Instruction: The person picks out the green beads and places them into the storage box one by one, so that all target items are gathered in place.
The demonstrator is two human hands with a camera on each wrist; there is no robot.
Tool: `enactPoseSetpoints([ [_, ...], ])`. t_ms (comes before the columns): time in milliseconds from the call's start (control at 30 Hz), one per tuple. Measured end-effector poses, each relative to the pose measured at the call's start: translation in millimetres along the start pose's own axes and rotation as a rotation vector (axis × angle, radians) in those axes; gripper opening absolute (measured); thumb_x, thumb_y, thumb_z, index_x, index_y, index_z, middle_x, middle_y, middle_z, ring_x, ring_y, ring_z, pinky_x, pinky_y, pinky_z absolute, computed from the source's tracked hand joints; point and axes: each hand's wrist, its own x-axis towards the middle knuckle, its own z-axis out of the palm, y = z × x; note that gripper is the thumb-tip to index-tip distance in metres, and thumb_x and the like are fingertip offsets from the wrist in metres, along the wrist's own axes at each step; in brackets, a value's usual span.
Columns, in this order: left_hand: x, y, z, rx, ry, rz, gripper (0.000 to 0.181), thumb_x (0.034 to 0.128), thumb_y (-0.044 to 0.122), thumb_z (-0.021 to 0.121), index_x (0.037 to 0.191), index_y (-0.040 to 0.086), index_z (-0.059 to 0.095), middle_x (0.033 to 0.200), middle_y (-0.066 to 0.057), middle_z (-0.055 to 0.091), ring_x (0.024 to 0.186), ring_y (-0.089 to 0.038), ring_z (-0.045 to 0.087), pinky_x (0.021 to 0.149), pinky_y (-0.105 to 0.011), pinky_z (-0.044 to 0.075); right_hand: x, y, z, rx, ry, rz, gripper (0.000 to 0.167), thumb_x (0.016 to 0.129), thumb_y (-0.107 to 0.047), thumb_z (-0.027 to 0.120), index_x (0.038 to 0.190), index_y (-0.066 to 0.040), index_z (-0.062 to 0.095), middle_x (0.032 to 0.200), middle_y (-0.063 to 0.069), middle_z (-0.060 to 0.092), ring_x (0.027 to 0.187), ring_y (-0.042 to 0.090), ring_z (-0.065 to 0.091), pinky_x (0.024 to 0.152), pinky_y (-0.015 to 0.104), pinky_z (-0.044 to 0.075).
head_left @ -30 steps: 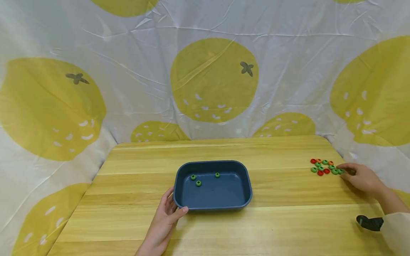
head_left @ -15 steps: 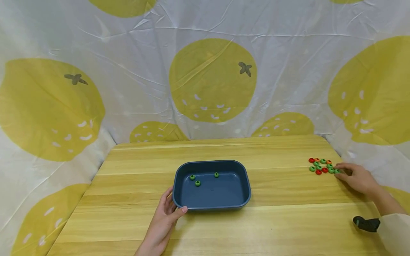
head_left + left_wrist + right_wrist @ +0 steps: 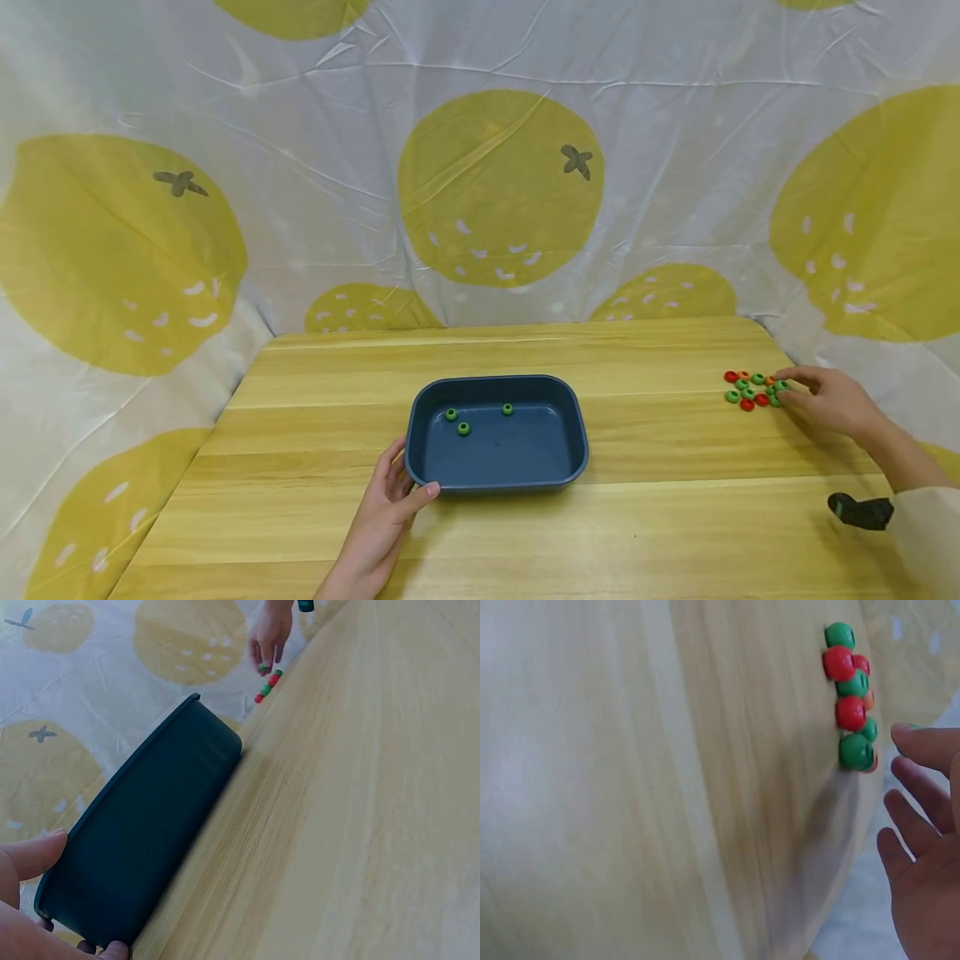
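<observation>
A dark blue tray (image 3: 498, 488) stands mid-table with three green beads inside, one of them a green bead (image 3: 463, 429). My left hand (image 3: 377, 525) grips its near left corner, thumb on the rim; the left wrist view shows fingers curled under the tray (image 3: 142, 840). At the right, my right hand (image 3: 836, 404) pinches a green bead (image 3: 782, 386) between thumb and finger, raised slightly above a cluster of red, orange and green beads. The right wrist view shows that hand (image 3: 930, 862) beside the cluster, with a large green bead (image 3: 855, 751) nearest.
A black strap-like object (image 3: 861, 512) shows by the right sleeve (image 3: 926, 533). The wooden table (image 3: 660, 533) ends at a white cloth (image 3: 675, 167) with yellow fruit prints, which hangs behind and at both sides.
My right hand has moved up and slightly left, and the end green bead has left its place on the table with it. My left hand and the tray have stayed put.
</observation>
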Motion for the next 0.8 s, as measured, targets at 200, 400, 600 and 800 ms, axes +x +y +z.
enactPoseSetpoints([
  [200, 0.3, 0.4, -0.4, -0.004, -0.006, 0.005, 0.091, 0.0918, -0.001, 0.075, 0.163, 0.015, 0.020, 0.167, -0.013, 0.021, 0.151, -0.033, 0.023, 0.114, -0.041, 0.033, 10.3, -17, 1, 0.029, -0.041, -0.016, 0.044, 0.105, -0.025, 0.063, 0.133, 0.009, 0.061, 0.136, 0.043, 0.050, 0.120, 0.064, 0.046, 0.088, 0.069, 0.045],
  [400, 0.3, 0.5, -1.0, -0.003, -0.007, 0.009, 0.091, 0.0919, -0.002, 0.074, 0.163, 0.016, 0.021, 0.167, -0.012, 0.022, 0.151, -0.033, 0.024, 0.111, -0.036, 0.037, 21.8, -36, 6, 0.056, -0.066, -0.067, 0.041, 0.105, -0.023, 0.065, 0.134, 0.007, 0.062, 0.136, 0.037, 0.053, 0.122, 0.060, 0.050, 0.089, 0.064, 0.050],
  [600, 0.9, -0.9, -1.8, -0.007, -0.003, 0.010, 0.091, 0.0915, -0.002, 0.075, 0.163, 0.016, 0.022, 0.166, -0.012, 0.023, 0.150, -0.033, 0.026, 0.110, -0.036, 0.039, 30.7, -59, 8, 0.110, -0.101, -0.125, 0.041, 0.103, -0.019, 0.066, 0.135, 0.007, 0.061, 0.138, 0.035, 0.055, 0.125, 0.058, 0.051, 0.095, 0.065, 0.047],
  [800, 0.8, -1.9, -1.6, -0.014, -0.010, 0.008, 0.091, 0.0916, -0.002, 0.075, 0.163, 0.016, 0.021, 0.166, -0.012, 0.023, 0.150, -0.033, 0.026, 0.109, -0.034, 0.039, 36.8, -73, 11, 0.117, -0.110, -0.165, 0.038, 0.104, -0.018, 0.064, 0.134, 0.005, 0.062, 0.139, 0.034, 0.055, 0.125, 0.058, 0.052, 0.095, 0.067, 0.047],
])
